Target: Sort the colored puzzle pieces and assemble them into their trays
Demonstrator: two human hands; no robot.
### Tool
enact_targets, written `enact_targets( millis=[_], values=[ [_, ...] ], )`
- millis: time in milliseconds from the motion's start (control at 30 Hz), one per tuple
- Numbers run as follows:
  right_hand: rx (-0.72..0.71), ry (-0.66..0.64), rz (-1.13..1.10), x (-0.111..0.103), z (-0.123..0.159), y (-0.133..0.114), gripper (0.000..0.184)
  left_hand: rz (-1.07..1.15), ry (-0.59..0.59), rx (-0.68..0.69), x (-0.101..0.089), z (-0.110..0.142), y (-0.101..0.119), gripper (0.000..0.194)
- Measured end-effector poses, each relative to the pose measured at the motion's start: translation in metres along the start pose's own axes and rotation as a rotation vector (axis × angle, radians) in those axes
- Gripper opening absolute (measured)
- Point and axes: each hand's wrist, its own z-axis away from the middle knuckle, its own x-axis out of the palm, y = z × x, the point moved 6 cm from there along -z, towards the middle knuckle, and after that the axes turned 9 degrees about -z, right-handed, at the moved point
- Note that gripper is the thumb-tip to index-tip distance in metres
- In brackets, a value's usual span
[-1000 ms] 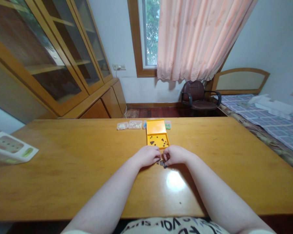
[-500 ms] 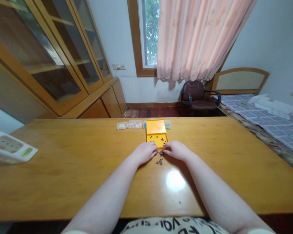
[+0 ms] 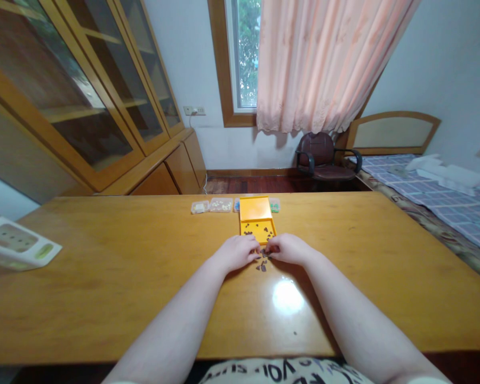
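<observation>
My left hand (image 3: 242,252) rests at the near edge of a yellow box (image 3: 274,229), its fingers curled and pinched at small dark brown pieces (image 3: 263,252). Opposite it, my right hand (image 3: 287,249) has its fingertips closed on the same little cluster, just in front of the box. The pieces are too small to tell their kind. A few more dark pieces (image 3: 263,266) lie on the table slightly nearer to me. The box's lid (image 3: 256,208) is folded back, and several dark pieces are scattered inside its tray.
Clear plastic boxes (image 3: 221,205) with pale pieces stand at the table's far edge. Another with green pieces (image 3: 275,205) is partly behind the yellow lid. A white carton (image 3: 20,242) lies at the left. One dark speck (image 3: 295,333) is near the table's front edge.
Both hands have moved forward toward the yellow box, then slightly back. The dark pieces on the table, bunched together earlier, now lie in two groups, one between my fingertips.
</observation>
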Motion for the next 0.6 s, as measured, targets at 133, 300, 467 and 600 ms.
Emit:
enact_targets(
  millis=[133, 300, 467, 600],
  values=[
    [-0.039, -0.004, 0.001, 0.003, -0.002, 0.0, 0.027, -0.033, -0.016, -0.045, 0.003, 0.001, -0.005, 0.011],
    [-0.041, -0.017, 0.061, 0.006, -0.004, 0.001, 0.026, -0.059, -0.036, -0.12, 0.005, 0.002, -0.018, 0.014],
    [-0.032, -0.013, 0.102, 0.007, -0.004, -0.002, 0.024, -0.071, -0.044, -0.17, 0.008, 0.001, -0.021, 0.012],
    [-0.044, -0.02, 0.108, 0.008, -0.004, -0.006, 0.022, -0.099, -0.038, -0.176, 0.009, 0.001, -0.021, 0.013]
  ],
)
